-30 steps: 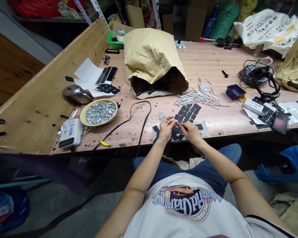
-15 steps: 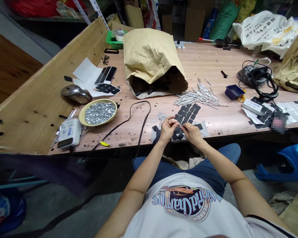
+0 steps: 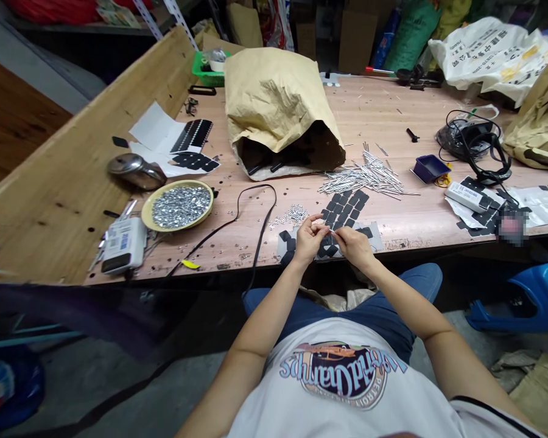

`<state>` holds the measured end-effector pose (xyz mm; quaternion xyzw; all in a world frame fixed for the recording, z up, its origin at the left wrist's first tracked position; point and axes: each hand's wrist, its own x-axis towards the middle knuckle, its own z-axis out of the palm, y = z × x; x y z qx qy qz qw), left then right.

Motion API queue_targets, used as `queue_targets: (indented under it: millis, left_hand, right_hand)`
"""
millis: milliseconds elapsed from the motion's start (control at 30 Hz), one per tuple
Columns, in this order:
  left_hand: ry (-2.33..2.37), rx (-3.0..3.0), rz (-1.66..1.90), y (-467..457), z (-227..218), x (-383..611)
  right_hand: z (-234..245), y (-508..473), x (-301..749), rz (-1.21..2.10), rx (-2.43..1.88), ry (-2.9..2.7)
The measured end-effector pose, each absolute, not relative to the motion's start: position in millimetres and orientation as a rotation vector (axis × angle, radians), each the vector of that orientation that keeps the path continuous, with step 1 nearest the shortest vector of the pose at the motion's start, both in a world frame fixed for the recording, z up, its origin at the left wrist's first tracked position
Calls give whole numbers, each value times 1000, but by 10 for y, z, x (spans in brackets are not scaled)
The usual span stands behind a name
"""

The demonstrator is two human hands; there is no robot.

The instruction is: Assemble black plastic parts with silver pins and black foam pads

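My left hand and my right hand meet at the near table edge, fingertips almost together. Both are closed in a pinch on a thin metal rod, of which only a short bit shows between them. Beneath them lie black rounded pads on a grey sheet. Further black pads are laid in rows just beyond. To the left of these is a small heap of tiny silvery metal pieces. A pile of thin metal rods lies farther back.
A large brown paper sack gapes toward me with black parts inside. At left stand a yellow bowl of small metal pieces, a metal mug and a white box. A black cord crosses the table. A blue tray sits right.
The view has shifted slightly, moving things at the left a little further left. Both hands stay pinched together at the same spot, with only slight finger movement.
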<state>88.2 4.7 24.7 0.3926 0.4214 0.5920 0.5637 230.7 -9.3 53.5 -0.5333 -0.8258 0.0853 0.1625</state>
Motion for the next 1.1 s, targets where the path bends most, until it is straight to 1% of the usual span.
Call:
queue_targets:
  millis: [100, 200, 267, 400, 467, 533, 667, 733, 900, 967, 1033, 1100]
  left_hand:
    - [982, 923, 1388, 48, 249, 887]
    - [956, 950, 1386, 46, 247, 883]
    - [939, 964, 1394, 41, 247, 878]
    - [913, 992, 1375, 33, 244, 868]
    - [902, 997, 1341, 35, 234, 866]
    - [897, 976, 1313, 41, 217, 874]
    - [959, 982, 1302, 46, 176, 925]
    - [990, 1020, 1307, 39, 163, 954]
    - [997, 928, 1307, 6, 142, 991]
    - [990, 914, 1247, -15, 130, 1009]
    - [998, 932, 1179, -37, 117, 1032]
    - [1036, 947, 1146, -52, 105, 1052]
  right_hand:
    - [545, -102, 2313, 230, -1507, -2358]
    - [546, -97, 2320, 331, -1510, -2301]
    - [554, -87, 2325, 501, -1501, -2224]
    - [590, -77, 2338, 1018, -1432, -1987]
    - [615, -82, 2344, 1166, -1395, -1889]
    - [635, -88, 2348, 1155, -1394, -1856]
    - [628, -89, 2354, 969, -1422, -1888]
    - [597, -97, 2371, 955, -1423, -1890]
    - [494, -220, 2509, 1271, -1300, -1790]
    - [451, -305, 2604, 1312, -1283, -1796]
    - [399, -383, 2721, 1224, -1343, -1845]
    - [330, -435, 2847, 992, -1478, -1878]
